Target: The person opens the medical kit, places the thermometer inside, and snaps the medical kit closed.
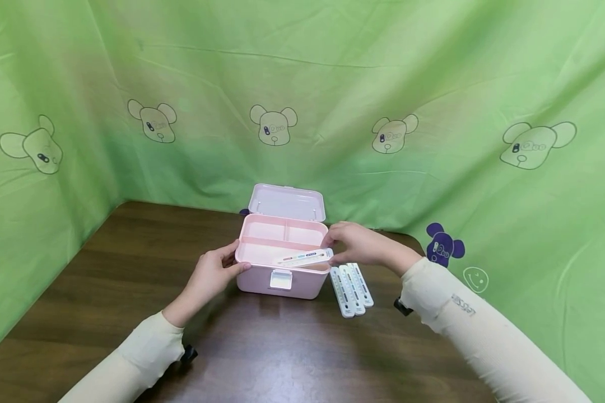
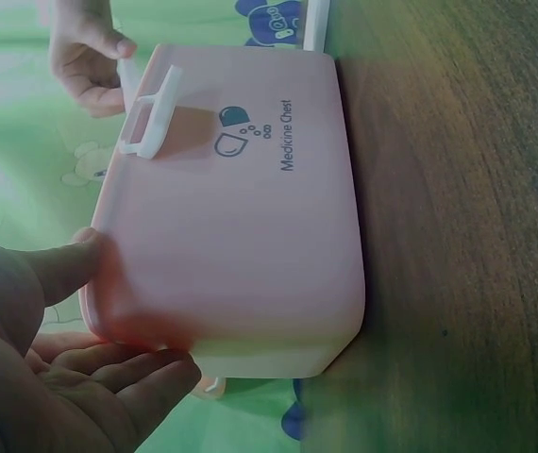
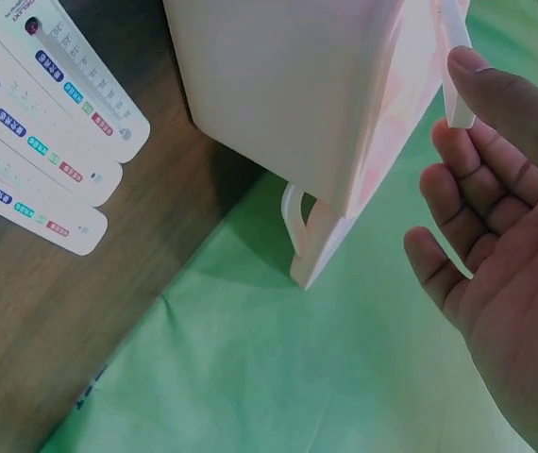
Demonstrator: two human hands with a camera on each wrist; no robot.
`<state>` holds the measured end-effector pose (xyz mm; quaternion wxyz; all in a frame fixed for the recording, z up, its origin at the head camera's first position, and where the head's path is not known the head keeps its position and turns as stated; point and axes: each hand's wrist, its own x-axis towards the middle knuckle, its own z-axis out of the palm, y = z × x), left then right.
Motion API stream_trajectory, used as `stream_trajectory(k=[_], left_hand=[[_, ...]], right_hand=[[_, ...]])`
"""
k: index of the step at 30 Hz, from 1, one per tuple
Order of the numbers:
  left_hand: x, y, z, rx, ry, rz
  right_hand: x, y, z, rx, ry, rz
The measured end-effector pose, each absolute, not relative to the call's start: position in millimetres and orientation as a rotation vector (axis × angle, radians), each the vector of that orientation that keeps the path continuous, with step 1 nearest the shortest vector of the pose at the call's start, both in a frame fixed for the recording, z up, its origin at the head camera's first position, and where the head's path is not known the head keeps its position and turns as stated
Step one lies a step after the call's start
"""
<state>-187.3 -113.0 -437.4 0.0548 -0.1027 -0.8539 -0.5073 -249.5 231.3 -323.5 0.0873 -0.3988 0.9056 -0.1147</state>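
1. A pink box [image 1: 254,282], marked "Medicine Chest" on its front, stands on a dark wooden table [image 1: 131,268], its lid [image 1: 287,202] tipped back. Inside are one long front compartment and two smaller ones behind.
2. The left hand [image 1: 213,274] holds the box's near left corner, thumb on the front, fingers against the end wall, seemingly to steady it.
3. The right hand [image 1: 355,242] pinches one end of a white thermometer strip [image 1: 305,257] between thumb and fingers. The strip slants across the front compartment, its free end pointing left.
4. Three similar strips [image 1: 352,291] lie side by side on the table, just right of the box.
5. The step in hand appears to be guiding the strip at the compartment; whether it is going in or coming out, I cannot tell.
6. If it is going in, the next move calls for lowering the pinched end past the right rim, laying the strip flat, then releasing it, with the box held steady throughout.
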Motion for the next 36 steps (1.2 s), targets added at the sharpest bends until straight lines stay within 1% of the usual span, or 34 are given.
stream_trajectory(k=[8, 15, 25, 36], left_hand=[[-186, -113, -434, -0.309, -2.595, -1.543], [-185, -113, -433, -0.309, -2.582, -1.576], [-186, -113, -435, -0.304, -2.583, -1.581], [-186, -113, -437, -0.304, -2.58, -1.586]], right_hand=[[-254, 225, -323, -1.26, 2.667, -0.294], [-258, 217, -326, -1.235, 2.653, -0.285], [-262, 202, -331, -1.287, 2.62, -0.264], [-266, 192, -337, -1.38, 2.589, -0.284]])
